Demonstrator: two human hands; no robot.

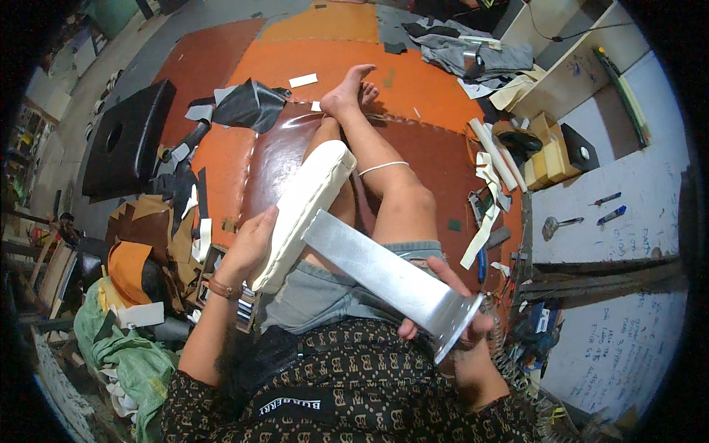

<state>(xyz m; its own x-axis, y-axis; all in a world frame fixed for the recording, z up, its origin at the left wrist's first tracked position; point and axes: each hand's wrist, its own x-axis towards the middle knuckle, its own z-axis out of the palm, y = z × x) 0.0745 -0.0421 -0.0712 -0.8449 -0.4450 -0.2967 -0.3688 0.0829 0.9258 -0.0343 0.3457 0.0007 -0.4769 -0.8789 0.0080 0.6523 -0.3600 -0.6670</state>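
A long cream padded piece with a leather-like cover and a seam along its edge [309, 207] stands tilted over my lap. My left hand [249, 244] is closed on its left side near the lower end. In my right hand [449, 276] is a silver metal post with a flared flange at one end [380, 267]. Its narrow end points up and left, against or just in front of the pad's right edge; I cannot tell whether they touch. The fingers of my right hand show on both sides of the post, near the flange, and the palm is hidden behind it.
My bare legs stretch over an orange and brown patchwork mat [288, 55]. A black cushion [129, 140] and leather scraps [251, 107] lie left. To the right are cream strips [484, 214], a yellow block [550, 151] and a white board [605, 214] with pens. A green sack [133, 354] lies lower left.
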